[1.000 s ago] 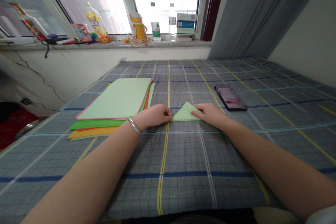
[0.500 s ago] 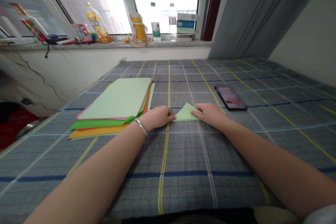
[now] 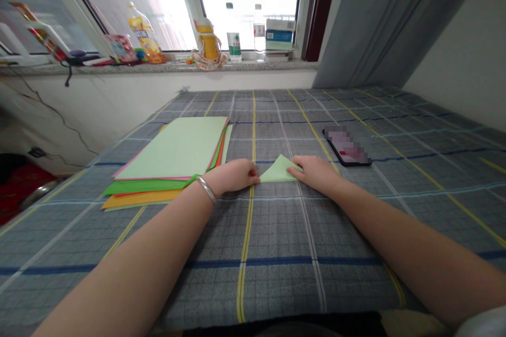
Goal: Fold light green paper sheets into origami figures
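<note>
Pale green paper triangle [image 3: 279,169] lies flat on the checked bedsheet [image 3: 276,284] between my hands, its point away from me and its long edge toward me. My left hand [image 3: 233,176] is curled and narrow, its fingertips at the triangle's left corner, though I cannot tell whether they pinch the paper or only touch it. My right hand [image 3: 314,172] is low and open, its fingertips [image 3: 294,169] resting on the triangle's right side without gripping it.

I judge the step in hand to be a fold held down against the bedsheet, though I cannot tell how many layers it has. The paper now calls for a firm, even press along the fold, with its corners kept lined up.

Left of my left hand, a stack of coloured paper sheets [image 3: 174,150] sits partly under my wrist, with pale green on top and pink, green and orange edges showing. My silver bangle [image 3: 206,190] lies just beside the stack. Beyond my right hand lies a smartphone [image 3: 348,146], its screen blurred.

Compared with half a second ago, the triangle's left corner and my left fingertips sit slightly further left, while my right hand looks unchanged.
</note>
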A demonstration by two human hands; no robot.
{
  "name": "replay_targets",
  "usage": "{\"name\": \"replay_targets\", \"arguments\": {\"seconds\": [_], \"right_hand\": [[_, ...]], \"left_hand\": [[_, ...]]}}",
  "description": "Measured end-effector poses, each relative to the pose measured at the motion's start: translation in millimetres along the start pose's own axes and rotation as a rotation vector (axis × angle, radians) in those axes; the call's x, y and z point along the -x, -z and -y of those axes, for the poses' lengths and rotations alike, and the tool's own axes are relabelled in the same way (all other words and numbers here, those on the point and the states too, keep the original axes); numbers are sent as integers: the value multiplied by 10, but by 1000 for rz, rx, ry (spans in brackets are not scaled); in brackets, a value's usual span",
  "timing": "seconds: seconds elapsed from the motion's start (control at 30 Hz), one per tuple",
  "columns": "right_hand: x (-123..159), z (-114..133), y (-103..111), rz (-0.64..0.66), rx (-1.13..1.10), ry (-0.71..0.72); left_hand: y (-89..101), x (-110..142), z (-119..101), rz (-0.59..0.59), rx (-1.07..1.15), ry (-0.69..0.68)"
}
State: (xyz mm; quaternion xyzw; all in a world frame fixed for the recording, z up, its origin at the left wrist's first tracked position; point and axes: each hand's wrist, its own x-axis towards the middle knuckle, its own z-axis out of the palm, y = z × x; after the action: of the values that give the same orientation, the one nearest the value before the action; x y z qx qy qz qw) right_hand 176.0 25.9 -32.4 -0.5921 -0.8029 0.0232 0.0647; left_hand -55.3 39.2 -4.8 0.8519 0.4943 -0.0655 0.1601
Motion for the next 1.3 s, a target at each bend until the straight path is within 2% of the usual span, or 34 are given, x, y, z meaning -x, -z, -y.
{"name": "replay_targets", "arguments": {"seconds": [0.13,0.23,0.37,0.5,0.77,0.87,1.0,1.3], "right_hand": [[7,5,-3,-10,12,12],[13,13,1,-10,22,7],[20,24,11,-3,21,6],[25,28,18,0,26,6],[20,30,1,6,62,4],[23,28,0,-6,60,12],[26,21,-1,-16,59,25],[47,10,29,-43,22,41]], "left_hand": [[-2,11,31,37,113,3],[17,24,2,57,168,76],[42,18,-70,30,105,186],[57,6,-117,50,46,197],[36,23,-129,24,-44,174],[20,43,-59,10,-16,81],[10,61,6,-49,126,-40],[-80,25,-83,-157,143,36]]}}
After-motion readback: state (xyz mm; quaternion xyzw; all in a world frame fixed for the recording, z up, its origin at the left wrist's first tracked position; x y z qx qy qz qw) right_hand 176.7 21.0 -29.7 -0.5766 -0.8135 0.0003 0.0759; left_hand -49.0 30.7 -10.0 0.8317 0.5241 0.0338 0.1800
